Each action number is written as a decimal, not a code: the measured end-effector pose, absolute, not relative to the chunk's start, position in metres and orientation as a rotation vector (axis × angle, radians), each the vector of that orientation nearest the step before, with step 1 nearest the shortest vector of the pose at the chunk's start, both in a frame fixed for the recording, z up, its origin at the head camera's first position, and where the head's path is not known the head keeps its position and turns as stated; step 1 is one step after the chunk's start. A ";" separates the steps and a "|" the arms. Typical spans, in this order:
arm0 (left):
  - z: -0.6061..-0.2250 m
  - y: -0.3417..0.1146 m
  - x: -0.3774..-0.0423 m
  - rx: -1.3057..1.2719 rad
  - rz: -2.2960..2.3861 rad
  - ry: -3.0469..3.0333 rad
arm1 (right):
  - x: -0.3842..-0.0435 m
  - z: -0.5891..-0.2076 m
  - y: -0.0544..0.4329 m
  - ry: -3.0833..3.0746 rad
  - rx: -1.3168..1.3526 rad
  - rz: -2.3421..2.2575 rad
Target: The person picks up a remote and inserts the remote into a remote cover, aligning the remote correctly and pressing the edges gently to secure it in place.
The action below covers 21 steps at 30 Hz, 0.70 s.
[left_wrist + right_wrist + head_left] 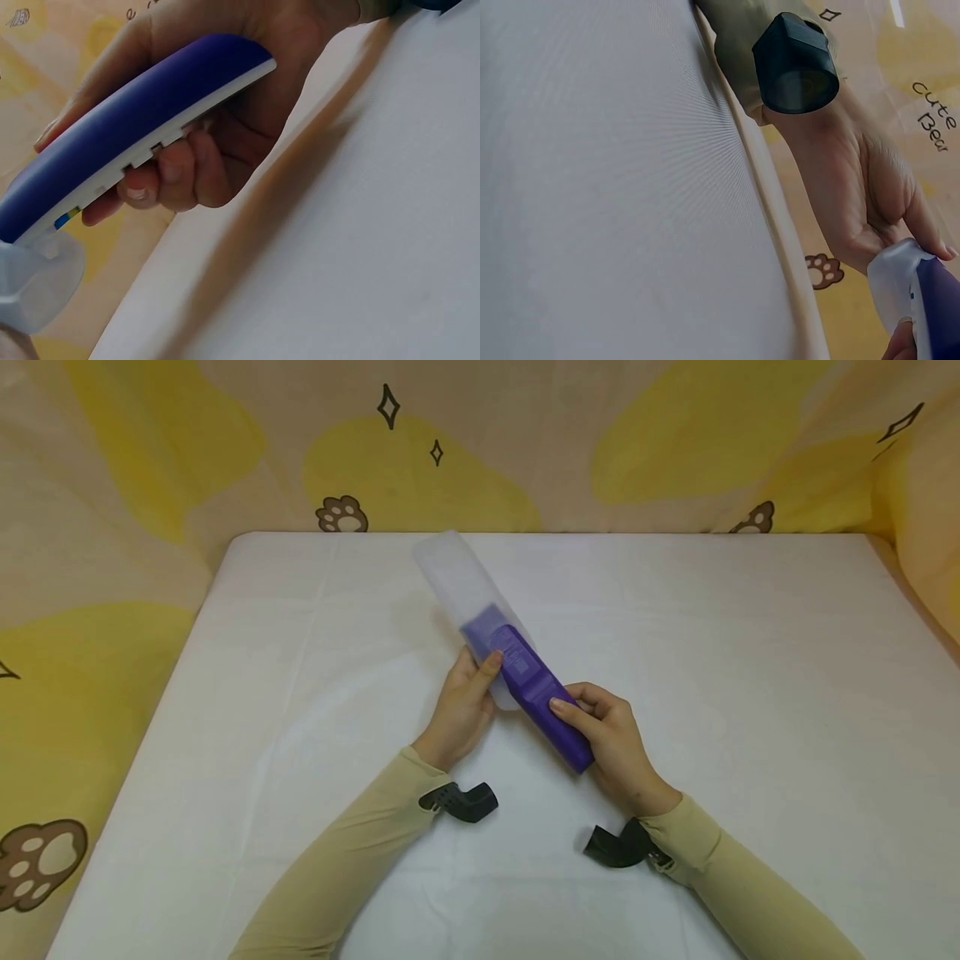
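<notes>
A purple-backed remote control [553, 720] lies diagonally between the hands, partly inside a clear, frosted remote cover [452, 575]. My left hand [459, 710] grips the cover, its thumb on top near where the remote enters. With thumb above and fingers below, my right hand [618, 739] holds the remote's near end. In the left wrist view the remote [142, 112] shows a white button side facing down, the right hand's fingers curled beneath it. In the right wrist view the left hand [847, 176] holds the cover [889, 281]; part of the remote is cut off by the frame.
A white-covered table [300, 710] spreads beneath both hands. Behind it hangs a yellow and beige patterned cloth [480, 468]. Black camera mounts sit on the left wrist [472, 802] and the right wrist [618, 847].
</notes>
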<state>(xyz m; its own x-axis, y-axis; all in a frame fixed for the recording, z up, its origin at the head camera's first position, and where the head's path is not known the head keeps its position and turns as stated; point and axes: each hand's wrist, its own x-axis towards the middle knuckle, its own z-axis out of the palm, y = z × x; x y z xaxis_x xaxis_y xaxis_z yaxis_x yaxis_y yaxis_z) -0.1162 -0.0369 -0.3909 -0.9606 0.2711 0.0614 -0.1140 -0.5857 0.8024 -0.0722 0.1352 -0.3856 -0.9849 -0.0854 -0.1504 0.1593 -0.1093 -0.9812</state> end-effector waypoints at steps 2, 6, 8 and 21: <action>-0.391 -0.035 -0.115 0.257 2.603 1.303 | -0.072 -0.386 0.135 1.968 0.078 -2.241; -0.390 -0.034 -0.114 0.264 2.587 1.304 | -0.071 -0.386 0.134 1.952 0.072 -2.267; -0.388 -0.035 -0.114 0.253 2.584 1.293 | -0.071 -0.385 0.133 1.953 0.069 -2.265; -0.375 -0.054 -0.123 -0.023 2.699 1.131 | -0.070 -0.386 0.135 2.224 -0.073 -1.936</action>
